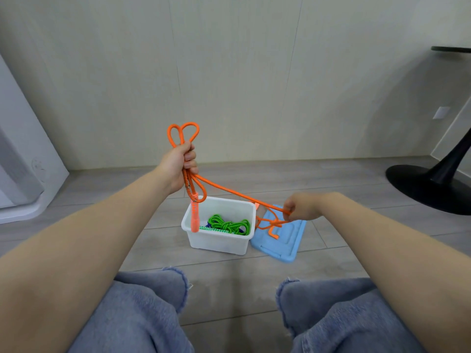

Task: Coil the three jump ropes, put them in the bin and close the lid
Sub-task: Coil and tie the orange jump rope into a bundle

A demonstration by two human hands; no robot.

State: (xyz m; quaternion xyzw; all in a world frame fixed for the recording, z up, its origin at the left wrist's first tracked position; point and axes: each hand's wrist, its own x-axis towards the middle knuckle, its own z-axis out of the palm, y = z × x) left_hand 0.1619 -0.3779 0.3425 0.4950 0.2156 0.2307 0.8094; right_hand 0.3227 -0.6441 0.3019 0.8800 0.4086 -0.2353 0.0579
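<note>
Leftmost, the left hand (182, 163) is recorded raised above the bin, fingers curled tight round a bundle of orange jump rope (219, 187); two loops stand up stiffly out of the top of the fist, and one orange handle (194, 219) hangs below it, dangling against the bin's near-left wall. Next, the white bin (216, 242) is noted on the floor (229, 289), open, with a green jump rope (228, 224) already coiled inside and a patch of blue beside it, too hidden to be identified as a third rope. From the fist a single strand is drawn taut, down and rightward, to the right hand (299, 208), which is pinched on the cord just above the blue lid (280, 236); slack lengths lie tangled on the lid, which rests on the floor touching the bin's right side. The cord is judged light, soft and pliable yet springy enough to hold a loop, so coils may spring apart if the fist is slackened. The bundle is best gripped at the middle, where all strands cross; the loose strand is best fed between thumb and fingertips; the rigid handle offers the surest hold for tucking in.
</note>
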